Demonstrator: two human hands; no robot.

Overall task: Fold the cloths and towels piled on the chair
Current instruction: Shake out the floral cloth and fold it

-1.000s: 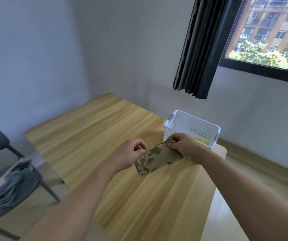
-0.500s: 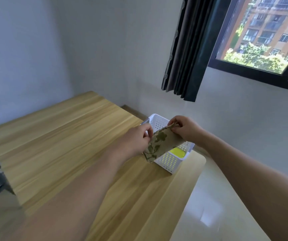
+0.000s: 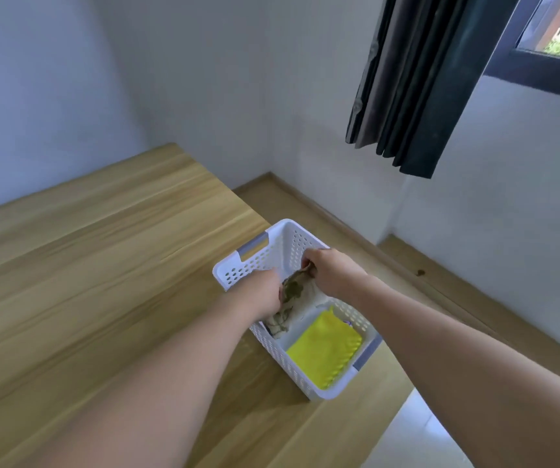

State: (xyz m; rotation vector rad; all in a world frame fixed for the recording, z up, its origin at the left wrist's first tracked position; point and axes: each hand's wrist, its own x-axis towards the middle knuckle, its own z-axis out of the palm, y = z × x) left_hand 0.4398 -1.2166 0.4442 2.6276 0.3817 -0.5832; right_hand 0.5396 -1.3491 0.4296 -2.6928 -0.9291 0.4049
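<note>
Inside white perforated basket [image 3: 255, 263] at right edge of wooden counter [image 3: 103, 282]: folded leaf-print cloth [image 3: 290, 293] held between both hands. Left hand [image 3: 265, 292] grips cloth's near-left end, fingers curled; right hand [image 3: 329, 271] pinches far end. Yellow cloth [image 3: 326, 346] lies flat in basket's near half, just beside leaf-print cloth. Dark curtain [image 3: 417, 82] hangs at far right. No readable writing or labels visible.
</note>
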